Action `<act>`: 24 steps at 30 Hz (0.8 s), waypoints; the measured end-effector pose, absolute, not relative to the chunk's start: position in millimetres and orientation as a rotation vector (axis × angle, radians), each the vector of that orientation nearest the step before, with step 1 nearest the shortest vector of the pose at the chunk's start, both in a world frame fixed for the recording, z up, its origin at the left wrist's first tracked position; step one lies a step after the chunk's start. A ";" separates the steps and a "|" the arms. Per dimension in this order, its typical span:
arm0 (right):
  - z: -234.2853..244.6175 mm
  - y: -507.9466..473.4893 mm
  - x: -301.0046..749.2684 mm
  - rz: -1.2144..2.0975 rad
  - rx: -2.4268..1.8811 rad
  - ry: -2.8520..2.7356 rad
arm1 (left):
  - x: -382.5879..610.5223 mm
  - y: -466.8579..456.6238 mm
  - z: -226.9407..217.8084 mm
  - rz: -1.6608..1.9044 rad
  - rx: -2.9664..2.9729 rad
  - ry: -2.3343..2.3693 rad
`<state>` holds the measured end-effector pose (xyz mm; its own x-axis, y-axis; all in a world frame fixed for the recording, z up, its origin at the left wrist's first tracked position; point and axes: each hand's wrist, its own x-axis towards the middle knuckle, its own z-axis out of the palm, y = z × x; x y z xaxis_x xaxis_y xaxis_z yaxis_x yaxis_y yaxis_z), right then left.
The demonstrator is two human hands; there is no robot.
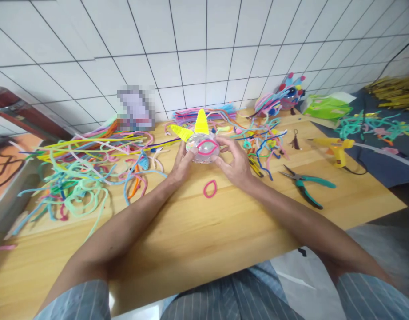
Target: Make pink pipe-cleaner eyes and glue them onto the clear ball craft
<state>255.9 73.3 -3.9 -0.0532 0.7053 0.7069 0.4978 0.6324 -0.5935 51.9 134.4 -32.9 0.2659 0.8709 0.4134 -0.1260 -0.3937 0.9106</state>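
Observation:
Between both hands is a clear, rounded plastic piece (192,141) with two yellow fuzzy points (201,122) sticking up from it. A pink pipe-cleaner loop (207,141), shaped like an eye, lies against its front. My left hand (183,164) grips the piece from the left, its thumb on the front. From the right, my right hand (235,162) holds it with thumb and fingers curved round the edge. A second pink loop (210,189) lies on the wooden table (197,235), nearer to me than the hands.
Tangled pipe cleaners (87,195) cover the left side, with more scraps (264,142) right of the hands. Pliers with teal handles (304,182) and a yellow glue gun (339,149) lie at the right. A decorated figure (291,92) stands by the tiled wall (220,26).

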 end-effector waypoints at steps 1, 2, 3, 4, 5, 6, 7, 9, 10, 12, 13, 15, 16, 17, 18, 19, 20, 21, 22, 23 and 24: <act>-4.3 72.6 255.0 0.216 -0.967 -1.691 | 52.9 135.0 -33.5 1.299 1.517 0.701; -5.2 72.0 254.2 0.211 -0.946 -1.673 | 53.6 135.5 -33.9 1.286 1.458 0.689; -6.6 71.5 253.4 0.208 -0.931 -1.652 | 53.9 135.8 -34.3 1.271 1.422 0.680; -8.3 71.0 252.7 0.205 -0.925 -1.634 | 53.8 135.9 -34.7 1.260 1.430 0.681; -10.0 70.6 252.4 0.202 -0.927 -1.621 | 53.2 135.9 -35.0 1.254 1.461 0.688; -11.7 70.2 252.3 0.198 -0.935 -1.614 | 52.5 135.8 -35.5 1.254 1.501 0.700; -13.1 69.9 252.5 0.195 -0.947 -1.612 | 51.5 135.5 -35.9 1.260 1.540 0.719; -15.1 69.5 253.5 0.191 -0.977 -1.624 | 49.9 134.5 -36.7 1.268 1.595 0.761; -15.6 69.4 254.2 0.190 -0.991 -1.636 | 49.4 133.8 -36.9 1.264 1.612 0.776; -16.0 69.0 255.6 0.173 -1.003 -1.659 | 49.0 132.3 -36.9 1.244 1.627 0.778; -15.9 68.9 256.1 0.156 -0.997 -1.669 | 49.0 131.5 -36.8 1.238 1.626 0.764; -15.6 68.4 256.6 0.119 -0.976 -1.680 | 49.0 130.2 -36.3 1.239 1.621 0.736; -15.4 68.2 256.6 0.104 -0.970 -1.683 | 49.0 129.7 -36.0 1.240 1.624 0.731; -15.1 67.9 256.6 0.092 -0.968 -1.686 | 48.9 129.3 -35.7 1.236 1.631 0.732; -14.9 67.7 256.6 0.084 -0.972 -1.689 | 48.9 129.0 -35.5 1.228 1.642 0.735; -14.8 67.4 256.5 0.081 -0.981 -1.694 | 48.8 128.6 -35.2 1.219 1.652 0.736; -14.7 67.1 256.5 0.082 -0.990 -1.699 | 48.7 128.3 -35.0 1.212 1.656 0.728; -14.7 66.8 256.5 0.088 -0.997 -1.703 | 48.6 127.8 -34.8 1.210 1.653 0.713; -14.8 66.5 256.4 0.098 -1.004 -1.706 | 48.6 127.3 -34.5 1.214 1.648 0.697; -15.0 66.1 256.4 0.110 -1.007 -1.706 | 48.5 126.8 -34.1 1.219 1.646 0.688; -15.2 65.6 256.3 0.117 -1.007 -1.704 | 48.5 126.1 -33.6 1.220 1.651 0.688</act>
